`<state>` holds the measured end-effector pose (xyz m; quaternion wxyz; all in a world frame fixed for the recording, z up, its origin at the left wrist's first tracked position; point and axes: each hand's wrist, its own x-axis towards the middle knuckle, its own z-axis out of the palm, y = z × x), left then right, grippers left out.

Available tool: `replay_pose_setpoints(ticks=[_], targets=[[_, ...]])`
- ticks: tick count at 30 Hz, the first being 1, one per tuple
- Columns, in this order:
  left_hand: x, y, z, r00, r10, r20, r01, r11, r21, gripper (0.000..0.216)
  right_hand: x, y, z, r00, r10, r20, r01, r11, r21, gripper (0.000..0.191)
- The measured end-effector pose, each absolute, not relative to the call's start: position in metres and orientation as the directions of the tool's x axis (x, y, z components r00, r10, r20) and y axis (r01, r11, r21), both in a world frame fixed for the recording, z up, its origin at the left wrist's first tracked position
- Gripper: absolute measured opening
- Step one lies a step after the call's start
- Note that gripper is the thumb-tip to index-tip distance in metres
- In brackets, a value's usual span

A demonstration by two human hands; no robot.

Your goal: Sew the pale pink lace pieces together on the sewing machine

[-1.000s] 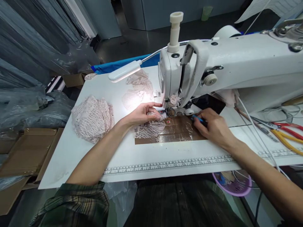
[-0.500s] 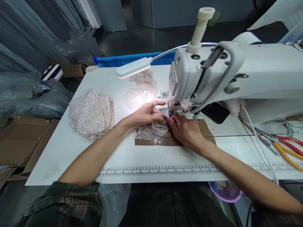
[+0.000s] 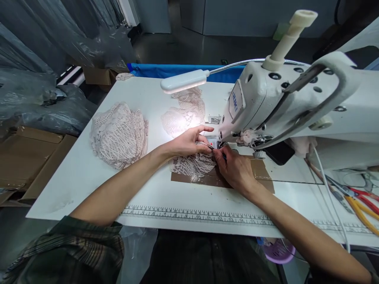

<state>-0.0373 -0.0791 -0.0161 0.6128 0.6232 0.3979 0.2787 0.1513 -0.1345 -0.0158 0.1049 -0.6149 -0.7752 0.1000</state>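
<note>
Close to the presser foot of a white sewing machine, my left hand pinches the edge of a pale lace piece between thumb and fingers, its index finger stretched out. My right hand is closed at the same edge, just right of the left fingertips. A thin dark strip or tool shows between the two hands; its kind is unclear. Under the lace lies a brown taped sheet. The needle area is partly hidden by the right fingers.
A heap of lace pieces sits at left, with more lace under a lit lamp. A black phone lies beneath the machine arm. Yellow-handled pliers are at right. A printed ruler runs along the front edge.
My view has shifted, so the machine appears farther right and larger. Both hands keep their hold at the lace edge, with hardly any change in the fingers.
</note>
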Motion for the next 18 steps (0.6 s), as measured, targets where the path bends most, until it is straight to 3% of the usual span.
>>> replay_pose_setpoints(ticks=[7,11,14,18], targets=[[-0.034,-0.082,-0.021,0.529,0.842,-0.102,0.165,0.015,0.986,0.073,0.151,-0.135,-0.023,-0.165,0.984,0.066,0.914,0.178,-0.366,0.044],[-0.046,-0.080,-0.002,0.570,0.822,0.000,0.244,-0.169,0.955,0.073,0.173,-0.141,-0.016,-0.195,0.979,0.059,0.890,0.202,-0.410,0.052],[-0.063,-0.071,0.018,0.516,0.845,0.142,0.413,-0.390,0.823,0.048,0.202,-0.145,-0.014,-0.148,0.986,0.070,0.945,0.162,-0.284,0.057],[-0.074,-0.048,0.027,0.467,0.863,0.191,0.655,-0.483,0.581,0.030,0.235,-0.137,-0.016,-0.209,0.927,0.310,0.948,0.270,-0.167,0.044]])
